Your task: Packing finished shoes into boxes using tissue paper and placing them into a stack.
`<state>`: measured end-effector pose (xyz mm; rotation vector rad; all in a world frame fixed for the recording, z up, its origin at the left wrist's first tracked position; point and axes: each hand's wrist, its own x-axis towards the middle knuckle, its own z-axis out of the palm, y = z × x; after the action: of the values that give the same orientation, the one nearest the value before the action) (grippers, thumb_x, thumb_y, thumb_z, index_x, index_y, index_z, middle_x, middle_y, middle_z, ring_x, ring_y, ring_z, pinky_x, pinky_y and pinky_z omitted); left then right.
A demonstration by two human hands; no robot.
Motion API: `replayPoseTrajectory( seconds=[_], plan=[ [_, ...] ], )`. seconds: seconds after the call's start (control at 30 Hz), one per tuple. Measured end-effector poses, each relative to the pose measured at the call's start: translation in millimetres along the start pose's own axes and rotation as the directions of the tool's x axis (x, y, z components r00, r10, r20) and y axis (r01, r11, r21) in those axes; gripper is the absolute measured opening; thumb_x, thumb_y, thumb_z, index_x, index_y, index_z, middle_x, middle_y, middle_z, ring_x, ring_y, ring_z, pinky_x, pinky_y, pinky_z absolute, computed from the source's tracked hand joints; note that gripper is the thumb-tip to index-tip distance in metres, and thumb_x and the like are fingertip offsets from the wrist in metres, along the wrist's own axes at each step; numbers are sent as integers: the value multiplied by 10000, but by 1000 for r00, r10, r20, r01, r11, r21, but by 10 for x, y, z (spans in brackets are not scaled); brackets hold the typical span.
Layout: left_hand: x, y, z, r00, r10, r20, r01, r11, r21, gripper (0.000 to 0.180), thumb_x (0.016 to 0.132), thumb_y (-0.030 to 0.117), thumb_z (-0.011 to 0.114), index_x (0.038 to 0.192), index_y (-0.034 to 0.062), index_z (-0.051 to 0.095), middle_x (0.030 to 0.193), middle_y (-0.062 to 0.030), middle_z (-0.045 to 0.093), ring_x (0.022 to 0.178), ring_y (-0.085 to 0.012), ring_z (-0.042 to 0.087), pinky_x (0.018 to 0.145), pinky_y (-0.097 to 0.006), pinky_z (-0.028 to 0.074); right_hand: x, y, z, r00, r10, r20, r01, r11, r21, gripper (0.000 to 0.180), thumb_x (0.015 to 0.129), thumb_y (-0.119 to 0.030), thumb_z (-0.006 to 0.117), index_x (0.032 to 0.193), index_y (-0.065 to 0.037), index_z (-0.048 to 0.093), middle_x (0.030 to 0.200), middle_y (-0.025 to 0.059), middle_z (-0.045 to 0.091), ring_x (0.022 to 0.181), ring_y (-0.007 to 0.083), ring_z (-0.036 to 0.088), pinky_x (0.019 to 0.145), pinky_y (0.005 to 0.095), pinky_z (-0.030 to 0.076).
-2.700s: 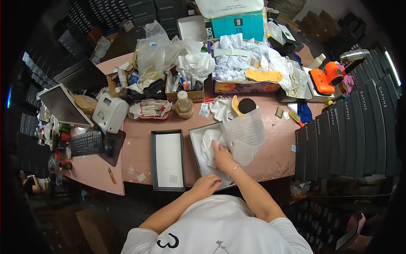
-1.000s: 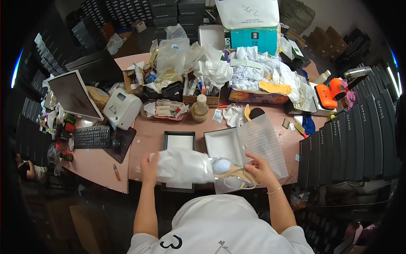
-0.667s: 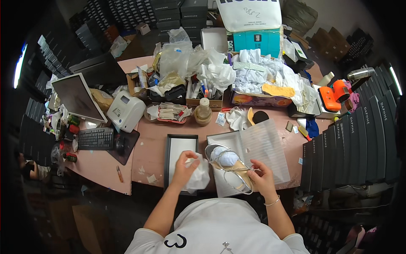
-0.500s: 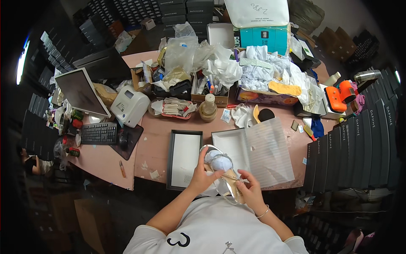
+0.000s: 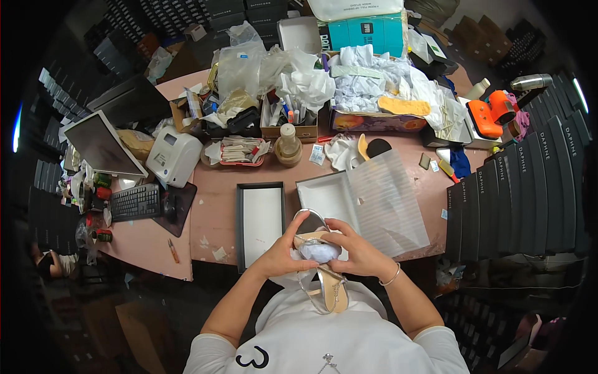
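I hold a silver strappy high-heeled sandal (image 5: 322, 283) close to my chest, toe pointing away from me. My left hand (image 5: 283, 252) grips its left side and my right hand (image 5: 355, 249) grips its right side. White tissue paper (image 5: 317, 252) is bunched in the toe part between my fingers. On the pink table just beyond lie an empty black shoe box (image 5: 260, 221) with a white inside and, to its right, a box lid (image 5: 327, 196) partly covered by a ribbed translucent foam sheet (image 5: 386, 202).
The back of the table is piled with plastic bags, white wrapping paper (image 5: 374, 84), a teal carton (image 5: 364, 34) and a small bottle (image 5: 288, 143). A label printer (image 5: 171, 156), keyboard (image 5: 134, 202) and monitor (image 5: 99, 143) stand left. Stacked black boxes (image 5: 529, 187) line the right.
The white tissue that my left hand held spread out over the box is now bunched into the sandal's toe. Both hands have pulled the sandal in toward my chest.
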<state>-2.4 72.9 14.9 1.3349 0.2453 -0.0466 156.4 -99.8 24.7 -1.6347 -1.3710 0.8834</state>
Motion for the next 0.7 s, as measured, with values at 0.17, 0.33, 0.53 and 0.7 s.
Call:
replayPoseTrajectory(
  seconds=[0.17,0.33,0.53,0.7],
  plan=[
    [34,-97,-1,998,-31,-61,37,994,107,977,798,259,756,1512,111,106,1383,-167,426,1182,-238,515,985,-346,414,55,-55,-88,999,35,27,-36,999,33,551,708,-141,794,1196,-48,557,1366,175,390,1238,343,444,1001,410,422],
    [50,-10,66,995,-58,-79,79,950,303,992,813,317,744,1515,111,74,1347,-200,468,1186,-285,526,990,-360,409,96,69,3,979,206,-6,-198,947,254,567,670,-123,821,1175,-54,572,1295,140,443,1112,311,541,922,378,486],
    [6,-109,61,982,-6,-189,62,955,291,900,898,400,615,1519,116,29,1307,-222,500,1167,-288,544,974,-351,410,45,203,-58,997,3,77,-13,991,137,480,724,-132,793,1151,-87,580,1311,111,431,1031,232,544,848,343,511],
    [-10,-76,76,969,-108,-223,176,933,312,818,933,317,553,1520,110,23,1269,-205,517,1125,-235,550,952,-322,422,90,196,-33,998,-38,43,35,998,54,501,713,-111,781,1172,-98,580,1270,122,468,1030,268,566,832,361,516]
  ],
)
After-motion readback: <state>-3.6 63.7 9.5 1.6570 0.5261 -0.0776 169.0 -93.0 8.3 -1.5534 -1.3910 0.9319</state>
